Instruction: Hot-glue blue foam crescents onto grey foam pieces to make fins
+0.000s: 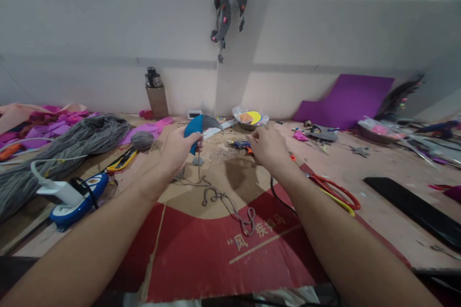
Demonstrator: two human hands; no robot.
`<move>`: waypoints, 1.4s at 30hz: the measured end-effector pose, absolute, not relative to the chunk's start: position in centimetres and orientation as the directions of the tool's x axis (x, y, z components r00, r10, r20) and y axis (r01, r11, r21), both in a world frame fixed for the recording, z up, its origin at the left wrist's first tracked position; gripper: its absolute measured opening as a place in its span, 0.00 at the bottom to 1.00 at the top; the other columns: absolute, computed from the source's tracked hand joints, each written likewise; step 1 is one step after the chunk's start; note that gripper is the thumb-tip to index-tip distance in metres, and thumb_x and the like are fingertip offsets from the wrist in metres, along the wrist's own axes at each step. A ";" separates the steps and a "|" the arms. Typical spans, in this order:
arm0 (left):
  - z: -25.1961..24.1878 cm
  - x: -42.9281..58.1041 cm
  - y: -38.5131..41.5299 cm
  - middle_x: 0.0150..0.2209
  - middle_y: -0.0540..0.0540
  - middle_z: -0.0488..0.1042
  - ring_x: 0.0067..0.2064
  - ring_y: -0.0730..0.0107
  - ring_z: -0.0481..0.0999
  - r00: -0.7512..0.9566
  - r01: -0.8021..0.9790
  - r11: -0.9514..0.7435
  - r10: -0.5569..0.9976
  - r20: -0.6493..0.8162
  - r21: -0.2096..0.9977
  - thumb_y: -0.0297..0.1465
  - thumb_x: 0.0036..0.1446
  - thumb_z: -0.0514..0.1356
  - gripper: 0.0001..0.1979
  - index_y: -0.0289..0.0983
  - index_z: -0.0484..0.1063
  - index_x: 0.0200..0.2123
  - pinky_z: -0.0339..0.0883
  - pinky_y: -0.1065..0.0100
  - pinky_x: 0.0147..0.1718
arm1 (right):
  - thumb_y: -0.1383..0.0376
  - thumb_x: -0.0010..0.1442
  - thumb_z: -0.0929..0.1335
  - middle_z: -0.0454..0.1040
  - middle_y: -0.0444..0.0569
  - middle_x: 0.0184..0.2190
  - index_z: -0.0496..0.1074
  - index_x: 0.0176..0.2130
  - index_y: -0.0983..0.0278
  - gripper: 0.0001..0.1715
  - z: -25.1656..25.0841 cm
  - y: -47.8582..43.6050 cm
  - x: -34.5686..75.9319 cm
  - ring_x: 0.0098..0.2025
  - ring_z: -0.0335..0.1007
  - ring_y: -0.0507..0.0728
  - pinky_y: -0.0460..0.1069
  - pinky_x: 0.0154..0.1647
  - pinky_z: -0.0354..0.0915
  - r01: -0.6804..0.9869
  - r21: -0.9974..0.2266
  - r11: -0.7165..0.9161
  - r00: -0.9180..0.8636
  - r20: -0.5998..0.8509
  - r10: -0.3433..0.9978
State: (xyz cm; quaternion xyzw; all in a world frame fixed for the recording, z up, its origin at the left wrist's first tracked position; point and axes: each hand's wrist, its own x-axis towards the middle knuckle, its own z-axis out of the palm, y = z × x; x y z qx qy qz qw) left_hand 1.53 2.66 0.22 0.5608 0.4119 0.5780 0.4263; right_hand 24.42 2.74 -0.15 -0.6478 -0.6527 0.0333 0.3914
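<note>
My left hand [178, 148] is closed on a curved blue and grey crescent piece [201, 125], held up over the cardboard sheet [216, 244]. A grey yarn strand [223, 199] hangs from the piece and trails in loops across the cardboard. My right hand [268, 146] reaches forward, palm down, over small colourful scraps [239, 144]; its fingertips are hidden, so I cannot see whether it holds anything.
A bundle of grey yarn [57, 151] and a small yarn ball [142, 140] lie left, beside a yellow cutter [122, 160], blue tape dispenser [77, 201] and white charger. Red-handled scissors [336, 193], a black strip [414, 208], purple sheet [347, 100], bowl [250, 119] and bottle [156, 93] are around.
</note>
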 end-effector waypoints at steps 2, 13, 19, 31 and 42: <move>0.2 1.6 2.5 0.22 0.50 0.70 0.23 0.74 0.68 -0.021 0.061 -0.341 0.939 0.343 0.938 0.32 0.47 0.61 0.07 0.34 0.68 0.26 0.62 0.71 0.24 | 0.60 0.59 0.66 0.72 0.53 0.34 0.65 0.30 0.62 0.09 -0.2 1.8 22.1 0.42 0.70 0.60 0.59 0.49 0.64 0.635 -0.682 0.364 0.033 0.495 0.868; 0.3 2.4 1.5 0.24 0.50 0.72 0.25 0.71 0.68 -0.022 0.346 -0.323 0.936 0.352 0.881 0.36 0.48 0.60 0.09 0.35 0.73 0.27 0.60 0.70 0.25 | 0.65 0.58 0.66 0.68 0.44 0.32 0.61 0.37 0.60 0.07 -1.9 -1.0 17.0 0.34 0.67 0.54 0.51 0.37 0.66 0.186 -0.893 0.409 -0.160 0.383 0.910; 0.7 2.6 1.0 0.21 0.49 0.70 0.24 0.71 0.66 0.007 0.460 -0.286 0.948 0.319 0.841 0.33 0.46 0.59 0.07 0.35 0.71 0.23 0.57 0.71 0.22 | 0.71 0.65 0.59 0.68 0.52 0.39 0.70 0.39 0.63 0.12 -1.1 -1.1 18.7 0.39 0.64 0.55 0.50 0.39 0.62 0.636 -0.311 0.706 -0.366 0.684 0.631; 1.7 3.8 -0.6 0.20 0.49 0.70 0.21 0.73 0.64 0.141 0.629 -0.239 0.971 0.195 0.739 0.32 0.45 0.58 0.07 0.36 0.72 0.21 0.53 0.71 0.18 | 0.73 0.61 0.66 0.69 0.50 0.36 0.71 0.33 0.62 0.07 0.7 0.0 21.1 0.40 0.66 0.56 0.52 0.40 0.64 0.664 -0.256 0.702 -0.254 0.806 0.534; 2.0 3.8 -0.9 0.24 0.48 0.73 0.24 0.71 0.68 0.205 0.545 -0.219 0.971 0.125 0.809 0.33 0.44 0.58 0.08 0.35 0.75 0.27 0.55 0.72 0.20 | 0.73 0.61 0.65 0.68 0.49 0.36 0.69 0.33 0.62 0.07 1.2 0.1 21.9 0.38 0.64 0.55 0.51 0.39 0.63 0.671 -0.301 0.678 -0.213 0.797 0.565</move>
